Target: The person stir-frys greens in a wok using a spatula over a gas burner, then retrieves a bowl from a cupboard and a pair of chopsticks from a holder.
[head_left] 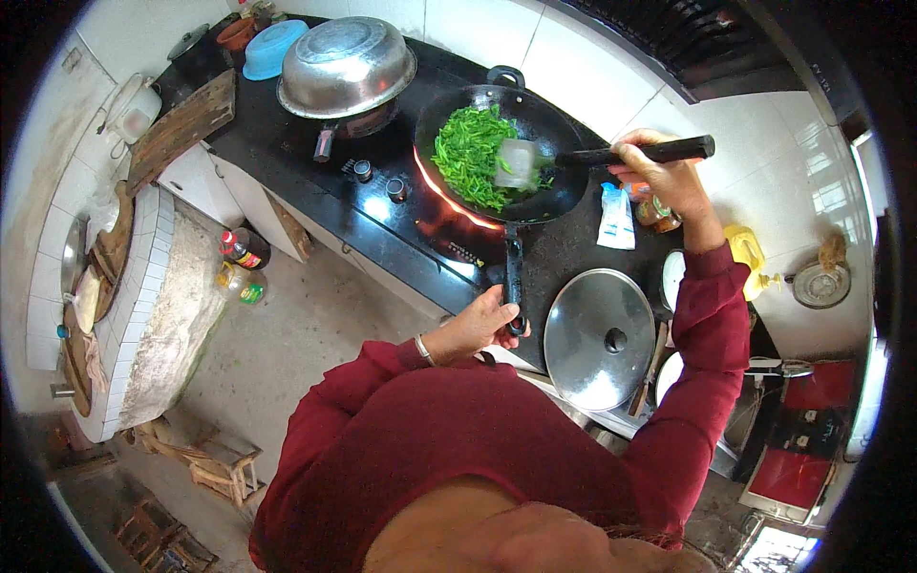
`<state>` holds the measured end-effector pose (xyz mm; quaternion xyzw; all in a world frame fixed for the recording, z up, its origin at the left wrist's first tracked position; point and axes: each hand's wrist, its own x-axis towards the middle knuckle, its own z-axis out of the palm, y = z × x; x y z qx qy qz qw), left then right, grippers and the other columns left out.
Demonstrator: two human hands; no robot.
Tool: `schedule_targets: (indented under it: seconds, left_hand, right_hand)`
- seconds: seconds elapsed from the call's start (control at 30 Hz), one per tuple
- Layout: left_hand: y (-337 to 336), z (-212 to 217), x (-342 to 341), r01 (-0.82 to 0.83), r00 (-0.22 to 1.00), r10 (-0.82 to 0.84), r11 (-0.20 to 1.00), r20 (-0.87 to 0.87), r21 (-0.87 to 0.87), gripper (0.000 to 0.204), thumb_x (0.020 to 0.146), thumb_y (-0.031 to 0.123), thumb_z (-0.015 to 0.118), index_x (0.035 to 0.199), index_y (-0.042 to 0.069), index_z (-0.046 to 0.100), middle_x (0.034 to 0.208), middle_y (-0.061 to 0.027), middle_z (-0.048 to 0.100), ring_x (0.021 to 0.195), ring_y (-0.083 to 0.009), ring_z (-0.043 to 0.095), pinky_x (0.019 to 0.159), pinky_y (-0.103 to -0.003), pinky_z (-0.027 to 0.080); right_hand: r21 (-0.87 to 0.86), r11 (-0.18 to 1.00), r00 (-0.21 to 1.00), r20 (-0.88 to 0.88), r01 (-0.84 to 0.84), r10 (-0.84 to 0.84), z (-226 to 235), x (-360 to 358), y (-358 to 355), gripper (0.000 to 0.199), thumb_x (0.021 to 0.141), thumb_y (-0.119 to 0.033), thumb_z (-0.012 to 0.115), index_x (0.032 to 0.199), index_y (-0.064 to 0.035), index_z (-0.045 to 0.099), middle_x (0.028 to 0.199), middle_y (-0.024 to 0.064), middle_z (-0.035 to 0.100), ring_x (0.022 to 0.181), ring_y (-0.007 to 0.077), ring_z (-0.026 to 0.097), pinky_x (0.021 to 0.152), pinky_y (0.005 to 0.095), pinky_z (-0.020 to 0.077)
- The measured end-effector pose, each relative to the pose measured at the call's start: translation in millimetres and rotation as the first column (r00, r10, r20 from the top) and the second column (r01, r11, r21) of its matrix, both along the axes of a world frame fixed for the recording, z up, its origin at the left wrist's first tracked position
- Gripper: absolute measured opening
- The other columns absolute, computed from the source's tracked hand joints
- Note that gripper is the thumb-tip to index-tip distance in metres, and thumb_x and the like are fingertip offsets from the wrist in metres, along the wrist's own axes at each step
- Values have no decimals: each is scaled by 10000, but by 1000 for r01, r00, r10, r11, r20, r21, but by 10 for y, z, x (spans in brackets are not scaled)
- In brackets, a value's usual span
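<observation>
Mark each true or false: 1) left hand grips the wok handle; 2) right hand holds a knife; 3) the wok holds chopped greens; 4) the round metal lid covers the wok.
1) True: the left hand grips the wok handle.
2) False: the right hand holds a black-handled spatula.
3) True: chopped greens lie in the wok.
4) False: the round metal lid lies on the counter, beside the wok.
</observation>
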<state>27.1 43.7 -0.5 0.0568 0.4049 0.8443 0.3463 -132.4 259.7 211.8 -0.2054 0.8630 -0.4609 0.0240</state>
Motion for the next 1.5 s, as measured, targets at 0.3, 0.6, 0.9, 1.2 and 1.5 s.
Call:
schedule_targets:
  seconds: [0.3, 0.6, 0.9, 1.2, 1.5]
  left_hand:
    - [18, 28, 3, 5, 1000, -5, 1000, -10, -15, 295, 933, 196, 430, 1212, 120, 378, 882, -104, 576, 683, -138, 537, 618, -272, 476]
    - [3, -9, 11, -11, 1000, 12, 1000, -14, 10, 329, 931, 219, 454, 1233, 123, 366, 896, -91, 569, 756, -144, 547, 626, -271, 474]
    - [4, -17, -5, -3, 1000, 3, 1000, -5, 8, 392, 914, 261, 498, 1246, 109, 356, 913, -84, 557, 807, -144, 547, 642, -273, 473]
    - [3, 26, 37, -54, 999, 54, 999, 7, 8, 379, 907, 268, 504, 1221, 106, 364, 878, -76, 571, 735, -125, 542, 591, -254, 458]
    - [-136, 133, 65, -94, 994, 92, 995, -53, -32, 186, 920, 253, 461, 1030, 108, 422, 788, -64, 601, 555, -91, 507, 507, -219, 431]
  right_hand:
    - [44, 934, 917, 180, 355, -357, -170, -620, 275, 238, 808, -237, 612, 887, -14, 621, 784, 82, 625, 597, 186, 644, 540, 252, 542]
    - [-574, 799, 958, 285, 180, -11, -1237, -713, 282, 216, 866, -93, 568, 1051, 18, 573, 994, 143, 582, 899, 253, 622, 783, 327, 544]
    - [-372, 925, 996, 59, 79, -61, -593, -266, 543, 97, 844, -19, 573, 924, -7, 627, 1057, 139, 605, 945, 217, 602, 845, 315, 516]
    - [-653, 703, 943, 322, 283, -80, -1098, -1329, 432, 220, 834, -49, 588, 1026, 51, 551, 961, 167, 558, 784, 315, 646, 688, 342, 576]
    - [-347, 876, 891, 185, -335, 414, -389, -1243, -15, 127, 803, -21, 587, 920, 1, 629, 1011, 166, 617, 953, 272, 608, 853, 359, 513]
